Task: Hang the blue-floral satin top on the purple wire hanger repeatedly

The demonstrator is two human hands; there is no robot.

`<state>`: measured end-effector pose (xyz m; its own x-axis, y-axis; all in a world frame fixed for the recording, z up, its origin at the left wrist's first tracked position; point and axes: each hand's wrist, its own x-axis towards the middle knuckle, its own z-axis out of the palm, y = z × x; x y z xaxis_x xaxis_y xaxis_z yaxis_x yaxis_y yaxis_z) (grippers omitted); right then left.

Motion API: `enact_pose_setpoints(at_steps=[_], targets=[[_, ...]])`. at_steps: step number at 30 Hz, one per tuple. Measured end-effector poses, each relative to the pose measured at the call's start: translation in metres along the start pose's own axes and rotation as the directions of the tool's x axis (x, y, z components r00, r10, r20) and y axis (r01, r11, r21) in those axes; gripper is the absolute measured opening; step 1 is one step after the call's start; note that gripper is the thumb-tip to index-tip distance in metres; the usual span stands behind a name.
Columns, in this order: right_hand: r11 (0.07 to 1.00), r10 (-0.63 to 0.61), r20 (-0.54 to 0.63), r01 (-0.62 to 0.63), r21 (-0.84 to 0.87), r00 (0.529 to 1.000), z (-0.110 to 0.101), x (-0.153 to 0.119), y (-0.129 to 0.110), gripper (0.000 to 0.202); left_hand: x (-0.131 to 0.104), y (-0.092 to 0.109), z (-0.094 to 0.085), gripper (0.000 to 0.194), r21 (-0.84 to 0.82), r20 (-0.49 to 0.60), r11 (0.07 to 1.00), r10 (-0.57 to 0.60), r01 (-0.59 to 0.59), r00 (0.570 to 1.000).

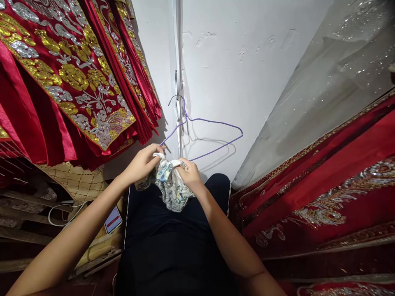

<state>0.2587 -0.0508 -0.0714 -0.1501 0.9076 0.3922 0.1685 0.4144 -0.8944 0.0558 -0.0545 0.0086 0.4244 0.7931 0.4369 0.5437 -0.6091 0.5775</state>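
Note:
In the head view, a purple wire hanger (216,121) stands in front of me, its left end passing behind my left hand (143,164). A small bunched garment (175,193), pale with a blue and yellow floral print, hangs below the hanger over my lap. My left hand is closed on one side of its gathered upper edge, close to the hanger wire. The fingers of my right hand (189,174) pinch the other side of that edge, beside the lower bar. Whether the hanger's left end is inside the cloth cannot be seen.
Red embroidered garments (86,82) hang at the left, and another red beaded one (324,205) at the right. Sheer white glittering fabric (293,115) slants at the upper right. A phone (112,220) and a white cable (57,220) lie left of my legs. Ahead is a white wall (247,61).

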Motion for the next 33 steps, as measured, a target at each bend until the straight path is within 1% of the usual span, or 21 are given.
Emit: enact_pose_setpoints(at_steps=[2,3,5,6,7,9,11,12,14,16,18,19,20,22,23,25,27,28,30,31,33], targets=[[1.000,-0.008,0.041,0.008,-0.001,0.999,-0.001,0.000,-0.002,0.020,0.008,0.003,0.004,0.031,0.015,-0.093,1.000,0.029,-0.027,0.995],[1.000,-0.019,0.063,0.019,-0.003,0.998,-0.003,-0.001,-0.003,0.018,0.011,0.003,0.004,0.039,0.036,-0.109,0.999,0.042,-0.038,0.993],[0.999,-0.047,0.088,0.049,-0.019,0.995,-0.013,-0.001,-0.002,0.023,0.018,0.001,-0.001,0.046,0.111,-0.102,0.992,0.079,-0.067,0.992],[0.998,-0.053,0.073,0.056,-0.034,0.996,-0.022,0.000,-0.001,0.032,0.020,-0.001,-0.006,0.046,0.157,-0.096,0.985,0.092,-0.076,0.991],[0.997,-0.050,0.028,0.051,-0.051,0.998,-0.033,0.001,0.001,0.042,0.021,-0.003,-0.013,0.044,0.201,-0.094,0.976,0.098,-0.078,0.991],[0.995,-0.032,-0.152,0.017,-0.094,0.988,-0.061,0.005,0.007,0.063,0.021,-0.006,-0.029,0.042,0.255,-0.101,0.965,0.091,-0.063,0.991],[0.989,-0.049,-0.360,-0.006,-0.151,0.932,-0.093,0.016,0.014,0.081,0.021,-0.005,-0.043,0.042,0.267,-0.088,0.963,0.068,-0.043,0.994],[0.981,-0.079,-0.409,-0.002,-0.193,0.909,-0.109,0.023,0.017,0.089,0.020,-0.004,-0.048,0.042,0.262,-0.072,0.964,0.059,-0.038,0.996],[0.967,-0.055,-0.375,-0.044,-0.251,0.925,-0.135,0.040,0.023,0.091,0.021,-0.001,-0.052,0.044,0.249,-0.040,0.968,0.051,-0.039,0.998],[0.962,0.032,-0.257,-0.099,-0.255,0.966,-0.149,0.057,0.027,0.072,0.022,-0.001,-0.050,0.046,0.241,-0.020,0.970,0.049,-0.042,0.999],[0.965,0.096,-0.178,-0.135,-0.225,0.979,-0.154,0.069,0.030,0.049,0.025,-0.004,-0.046,0.047,0.233,-0.023,0.972,0.047,-0.041,0.999],[0.967,0.100,-0.192,-0.141,-0.213,0.976,-0.155,0.072,0.031,0.045,0.026,-0.007,-0.045,0.047,0.227,-0.028,0.973,0.043,-0.035,0.999],[0.968,0.089,-0.243,-0.142,-0.208,0.966,-0.154,0.074,0.032,0.047,0.026,-0.010,-0.044,0.047,0.217,-0.035,0.976,0.038,-0.029,0.999],[0.968,0.065,-0.355,-0.146,-0.206,0.933,-0.154,0.074,0.034,0.071,0.027,-0.015,-0.043,0.046,0.191,-0.043,0.981,0.033,-0.024,0.999],[0.969,0.070,-0.371,-0.152,-0.195,0.926,-0.155,0.074,0.035,0.086,0.027,-0.017,-0.044,0.046,0.179,-0.043,0.983,0.032,-0.023,0.999],[0.976,0.125,-0.310,-0.174,-0.134,0.943,-0.156,0.073,0.037,0.105,0.026,-0.017,-0.046,0.045,0.163,-0.034,0.986,0.034,-0.028,0.999],[0.978,0.186,-0.202,-0.200,-0.053,0.962,-0.157,0.074,0.039,0.111,0.026,-0.015,-0.047,0.045,0.161,-0.024,0.986,0.041,-0.037,0.999],[0.978,0.202,-0.168,-0.209,-0.023,0.965,-0.157,0.075,0.041,0.111,0.026,-0.013,-0.048,0.044,0.163,-0.020,0.986,0.044,-0.040,0.999],[0.975,0.219,-0.161,-0.223,-0.007,0.962,-0.155,0.078,0.045,0.108,0.026,-0.011,-0.048,0.044,0.173,-0.014,0.984,0.049,-0.046,0.999],[0.974,0.218,-0.183,-0.226,-0.021,0.959,-0.153,0.079,0.046,0.103,0.026,-0.010,-0.048,0.043,0.181,-0.013,0.982,0.053,-0.050,0.999],[0.975,0.181,-0.258,-0.208,-0.078,0.949,-0.151,0.078,0.047,0.081,0.028,-0.011,-0.048,0.041,0.218,-0.035,0.974,0.071,-0.061,0.997]])
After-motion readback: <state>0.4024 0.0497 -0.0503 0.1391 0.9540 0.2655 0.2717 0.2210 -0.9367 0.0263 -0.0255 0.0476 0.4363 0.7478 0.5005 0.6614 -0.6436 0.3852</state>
